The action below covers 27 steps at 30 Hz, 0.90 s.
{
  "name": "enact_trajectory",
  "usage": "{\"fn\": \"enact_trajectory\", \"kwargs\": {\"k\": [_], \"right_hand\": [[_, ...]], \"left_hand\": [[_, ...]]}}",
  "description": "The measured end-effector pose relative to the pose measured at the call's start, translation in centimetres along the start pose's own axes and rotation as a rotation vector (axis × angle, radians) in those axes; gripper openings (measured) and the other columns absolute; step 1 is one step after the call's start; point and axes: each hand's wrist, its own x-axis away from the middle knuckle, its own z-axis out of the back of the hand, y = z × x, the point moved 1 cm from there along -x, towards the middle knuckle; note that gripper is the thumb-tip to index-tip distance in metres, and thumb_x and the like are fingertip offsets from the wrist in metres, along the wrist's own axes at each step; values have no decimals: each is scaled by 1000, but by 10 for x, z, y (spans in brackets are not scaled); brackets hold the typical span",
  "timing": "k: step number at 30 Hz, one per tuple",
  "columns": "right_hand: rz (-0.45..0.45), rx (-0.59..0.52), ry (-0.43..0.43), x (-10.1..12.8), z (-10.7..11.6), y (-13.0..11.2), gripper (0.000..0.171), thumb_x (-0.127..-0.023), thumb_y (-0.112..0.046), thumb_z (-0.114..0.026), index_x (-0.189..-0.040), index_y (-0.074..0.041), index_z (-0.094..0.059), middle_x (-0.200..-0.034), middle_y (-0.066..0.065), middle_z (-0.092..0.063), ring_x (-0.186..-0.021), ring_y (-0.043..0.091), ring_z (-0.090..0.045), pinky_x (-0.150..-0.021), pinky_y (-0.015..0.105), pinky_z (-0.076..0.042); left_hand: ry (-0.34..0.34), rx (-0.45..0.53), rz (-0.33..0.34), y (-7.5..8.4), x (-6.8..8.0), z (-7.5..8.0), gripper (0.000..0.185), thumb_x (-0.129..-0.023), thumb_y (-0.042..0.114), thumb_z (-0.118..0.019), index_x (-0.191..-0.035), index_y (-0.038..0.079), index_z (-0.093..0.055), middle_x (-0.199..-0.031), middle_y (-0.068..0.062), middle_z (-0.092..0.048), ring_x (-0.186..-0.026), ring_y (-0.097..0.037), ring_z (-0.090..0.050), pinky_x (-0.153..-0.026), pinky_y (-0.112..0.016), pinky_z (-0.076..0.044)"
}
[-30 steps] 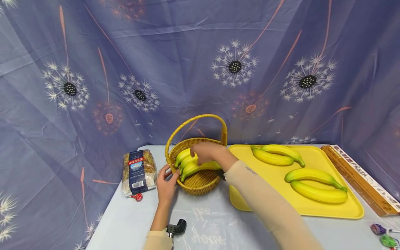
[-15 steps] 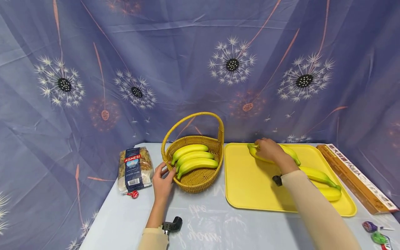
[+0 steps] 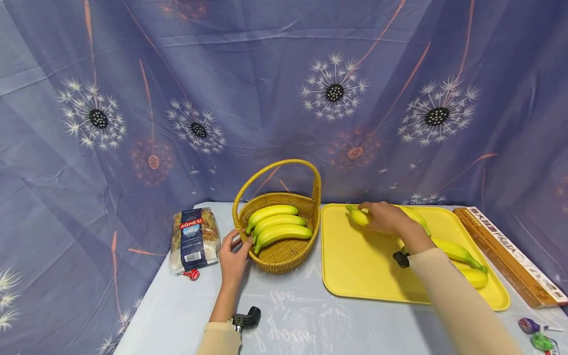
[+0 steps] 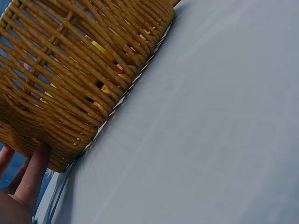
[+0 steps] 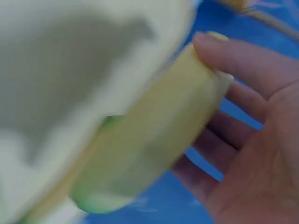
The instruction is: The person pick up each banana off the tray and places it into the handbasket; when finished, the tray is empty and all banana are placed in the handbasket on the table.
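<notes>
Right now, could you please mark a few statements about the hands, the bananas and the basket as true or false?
1. The wicker basket holds three bananas. True.
2. The left hand grips the basket's handle. False: it rests against the basket's side wall.
3. The right hand grips a banana over the yellow tray. True.
4. The Agnesi pasta bag lies on the tray. False: it lies on the table, left of the basket.
</notes>
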Motion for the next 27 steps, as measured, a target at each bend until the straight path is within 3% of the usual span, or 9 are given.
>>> {"fn": "enact_trajectory", "kwargs": {"k": [3,7,9,14,22,27], "right_hand": [[75,-29,-15,2,24,-34,60,-84,-26,-76,-136,-9,-52,-94,3,-61,-87,23,-57,-73,43,-47],[192,-73,-63,5,50,-86,59,-83,-25,-76,-136,-13,-54,-112,5,-62,-102,24,-58,-83,45,-50],[257,-97,-98,0,57,-112,58,-83,-24,-76,-136,-15,-53,-118,5,-62,-106,22,-58,-87,43,-50],[344,-90,-169,-21,66,-159,58,-85,-24,-74,-138,-17,-51,-115,-3,-61,-97,12,-58,-83,34,-49],[256,-25,-285,-71,54,-208,57,-84,-26,-76,-137,-16,-54,-128,2,-57,-113,18,-55,-88,32,-50],[229,84,-326,-95,36,-234,54,-84,-25,-76,-133,-15,-58,-132,0,-54,-111,18,-55,-87,32,-51]], "left_hand": [[10,-7,-19,-1,0,-1,35,-86,20,-74,-118,8,-66,-127,5,-53,-108,-24,-56,-68,-30,-59],[13,-16,-22,-2,-1,-1,36,-85,21,-74,-118,7,-66,-129,1,-53,-108,-26,-56,-68,-28,-58],[7,-18,-14,-2,-1,-1,37,-86,21,-74,-119,7,-66,-130,-1,-53,-110,-27,-56,-69,-26,-58],[-7,-26,-4,0,-1,-1,38,-87,16,-72,-121,4,-64,-133,-8,-52,-112,-34,-55,-70,-27,-57],[11,-42,8,5,0,2,36,-86,19,-73,-120,8,-66,-132,-3,-53,-111,-29,-55,-70,-24,-57],[-10,-36,-4,28,9,-1,36,-87,13,-72,-120,1,-64,-132,-10,-52,-111,-35,-55,-70,-25,-56]]}}
